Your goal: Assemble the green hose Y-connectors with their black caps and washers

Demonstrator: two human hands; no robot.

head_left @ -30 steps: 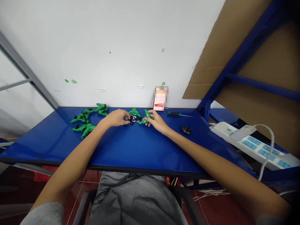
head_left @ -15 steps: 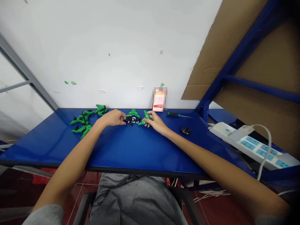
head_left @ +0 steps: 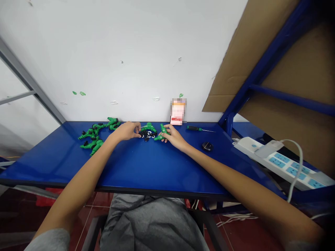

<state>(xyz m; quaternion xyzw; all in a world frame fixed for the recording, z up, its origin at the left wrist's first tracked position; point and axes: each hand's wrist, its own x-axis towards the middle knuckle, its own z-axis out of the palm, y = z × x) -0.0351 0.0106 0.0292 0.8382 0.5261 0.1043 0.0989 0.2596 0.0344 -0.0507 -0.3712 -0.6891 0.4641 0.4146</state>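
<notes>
The left hand (head_left: 127, 131) pinches what looks like a thin metal pin (head_left: 143, 127) at its 3 o'clock; the right hand (head_left: 174, 136) closes on a green hose connector (head_left: 164, 130) at its 9 o'clock, beside black rings (head_left: 147, 136). Steady fingertip pressure suits such small parts.

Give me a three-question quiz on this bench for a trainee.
1. Which hand grips the green fitting: the left hand or the right hand?
2. True or false: the screwdriver lies on the table, to the right of both hands.
3. What lies heaped between the hands?
A. black rings
B. loose screws
C. coins

Key: 1. right hand; 2. true; 3. A
</notes>
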